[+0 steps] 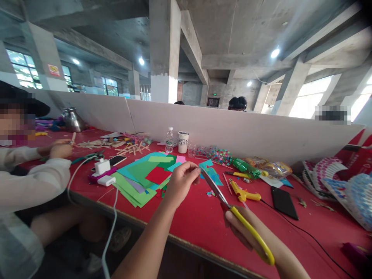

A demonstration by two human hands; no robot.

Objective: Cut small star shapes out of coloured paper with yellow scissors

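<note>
My right hand grips a pair of scissors with yellow handles, the metal blades pointing up and away to the left. Close to the blade tips is my left hand, its thumb and forefinger pinched together; whatever sits between them is too small to make out. Sheets of coloured paper, among them a green sheet and a red sheet, lie behind and to the left of that hand. Cut pieces of blue paper rest on the table beyond the blades.
On the red table lie a yellow glue gun, a black phone and a green bottle. A paper cup stands by a water bottle. White chargers and a co-worker's hands are at left.
</note>
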